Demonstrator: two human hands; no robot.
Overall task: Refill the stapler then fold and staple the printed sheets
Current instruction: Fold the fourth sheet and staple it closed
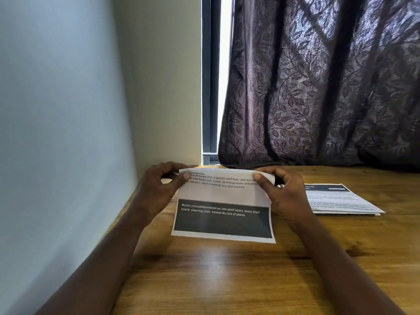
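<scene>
A printed sheet (223, 201) with black text and a dark grey band is held over the wooden desk (227, 280), its far edge curled back toward me in a fold. My left hand (159, 189) pinches the sheet's far left corner between thumb and fingers. My right hand (284, 194) pinches the far right corner the same way. A small dark and silver object (280, 185), maybe the stapler, peeks out behind my right hand and is mostly hidden. A stack of printed sheets (341, 201) lies flat on the desk to the right.
A pale wall (68, 133) runs close along the desk's left edge. A dark leaf-patterned curtain (318, 87) hangs behind the desk, with a strip of window frame (210, 76) beside it.
</scene>
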